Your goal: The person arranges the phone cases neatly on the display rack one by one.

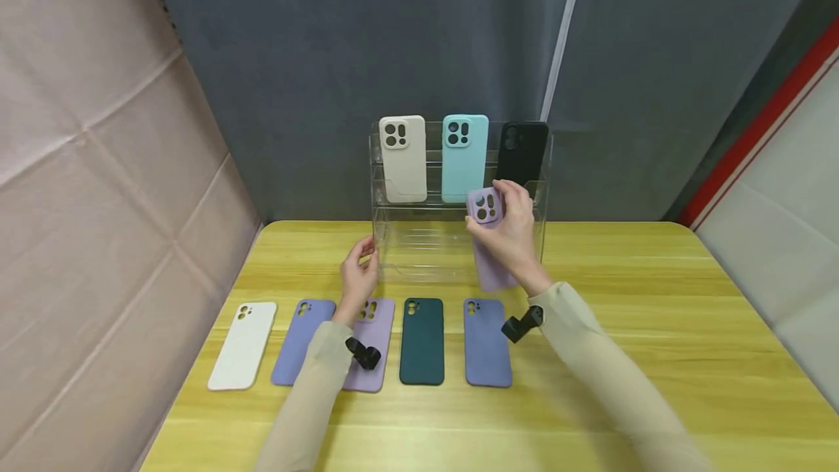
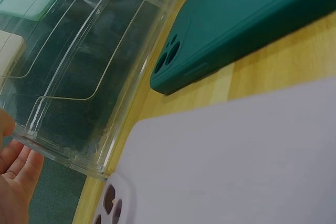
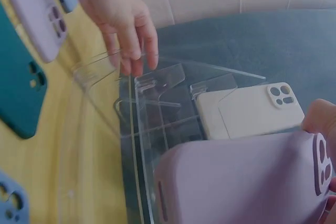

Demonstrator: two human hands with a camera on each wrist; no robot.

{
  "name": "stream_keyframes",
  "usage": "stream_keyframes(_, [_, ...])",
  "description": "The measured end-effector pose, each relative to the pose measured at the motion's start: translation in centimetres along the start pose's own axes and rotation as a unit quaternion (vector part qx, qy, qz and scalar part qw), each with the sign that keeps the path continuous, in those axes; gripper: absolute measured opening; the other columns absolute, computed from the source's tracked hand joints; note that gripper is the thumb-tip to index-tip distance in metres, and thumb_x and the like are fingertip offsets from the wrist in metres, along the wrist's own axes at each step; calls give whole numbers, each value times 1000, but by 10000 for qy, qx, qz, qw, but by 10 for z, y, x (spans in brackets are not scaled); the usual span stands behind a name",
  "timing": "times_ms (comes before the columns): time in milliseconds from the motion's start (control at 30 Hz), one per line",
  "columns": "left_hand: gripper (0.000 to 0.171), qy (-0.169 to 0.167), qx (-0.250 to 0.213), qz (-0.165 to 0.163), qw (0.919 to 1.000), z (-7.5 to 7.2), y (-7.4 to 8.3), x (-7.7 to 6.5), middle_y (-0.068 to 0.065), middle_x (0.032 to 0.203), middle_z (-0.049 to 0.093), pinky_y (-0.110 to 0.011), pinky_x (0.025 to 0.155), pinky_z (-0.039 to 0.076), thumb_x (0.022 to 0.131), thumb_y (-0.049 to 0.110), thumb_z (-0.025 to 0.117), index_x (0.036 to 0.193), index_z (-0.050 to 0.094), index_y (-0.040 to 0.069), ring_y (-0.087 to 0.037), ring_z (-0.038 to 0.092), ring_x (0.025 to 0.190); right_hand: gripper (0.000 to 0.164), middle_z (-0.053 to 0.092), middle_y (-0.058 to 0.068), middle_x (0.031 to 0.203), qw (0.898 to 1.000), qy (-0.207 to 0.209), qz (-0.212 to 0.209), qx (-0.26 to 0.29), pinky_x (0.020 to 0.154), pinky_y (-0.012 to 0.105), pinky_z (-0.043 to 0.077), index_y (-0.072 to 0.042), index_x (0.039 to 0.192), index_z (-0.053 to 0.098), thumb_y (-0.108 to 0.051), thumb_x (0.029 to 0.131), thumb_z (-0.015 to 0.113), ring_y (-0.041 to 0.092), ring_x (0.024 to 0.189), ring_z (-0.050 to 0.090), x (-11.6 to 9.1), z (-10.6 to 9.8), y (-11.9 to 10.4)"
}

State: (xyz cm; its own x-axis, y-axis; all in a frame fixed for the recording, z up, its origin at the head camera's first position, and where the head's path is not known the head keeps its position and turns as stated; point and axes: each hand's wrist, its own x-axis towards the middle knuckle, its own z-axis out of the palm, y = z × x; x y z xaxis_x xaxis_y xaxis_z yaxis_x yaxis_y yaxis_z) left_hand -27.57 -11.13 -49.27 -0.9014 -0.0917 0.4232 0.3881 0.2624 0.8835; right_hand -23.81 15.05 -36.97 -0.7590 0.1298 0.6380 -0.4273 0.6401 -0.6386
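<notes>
My right hand (image 1: 511,228) pinches a lilac phone case (image 1: 494,268) by its camera end, thumb on one edge and fingers on the other. The case tilts in front of the clear acrylic rack (image 1: 426,239), at its right side. My left hand (image 1: 358,279) holds the rack's left side edge between thumb and fingers, also visible in the right wrist view as a hand (image 3: 123,22) at the panel. A cream case (image 1: 405,166), a light blue case (image 1: 464,166) and a black case (image 1: 524,151) stand in the rack's upper tier.
Along the table (image 1: 655,326) lie a white case (image 1: 242,348), a periwinkle case (image 1: 301,344), another lilac case (image 1: 376,341), a dark green case (image 1: 422,344) and a blue-violet case (image 1: 488,355). A grey curtain (image 1: 328,93) hangs behind the rack.
</notes>
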Motion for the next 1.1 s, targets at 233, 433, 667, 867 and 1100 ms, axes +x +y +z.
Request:
stream_keyframes(233, [30,-3,28,10,10000,0,2,-2,-23,109,61,-46,83,53,89,-4,56,119,58,-7,-35,58,101,63,46,21,126,9999,79,-84,126,88,44,38,7,123,51,-15,68,74,33,111,39,17,23,-13])
stream_keyframes(433, [30,-5,29,8,10000,-1,2,-2,-24,109,60,-46,84,53,90,-4,56,119,57,-7,-35,57,102,62,46,20,123,9995,229,-135,173,88,43,37,7,121,51,-15,67,73,34,110,38,30,42,-23])
stream_keyframes(667, [29,39,46,157,9999,-1,3,-2,-24,107,61,-46,82,54,89,-5,56,118,58,-8,-36,58,100,64,42,21,122,9988,401,-71,263,89,40,37,8,122,50,-12,65,73,34,111,36,44,63,-34])
stream_keyframes(867, [30,-5,43,217,9998,-2,5,-4,-25,107,60,-49,82,53,90,-5,56,119,57,-8,-38,58,101,69,36,20,126,9979,521,-6,376,86,38,41,6,127,46,-10,66,73,32,115,32,54,78,-43])
stream_keyframes(1100, [31,-108,78,-14,9999,-2,8,-5,-25,110,59,-45,85,53,91,-3,55,122,56,-6,-36,57,104,68,34,18,128,9969,693,149,347,92,34,39,3,127,44,-11,67,72,31,118,30,60,93,-49])
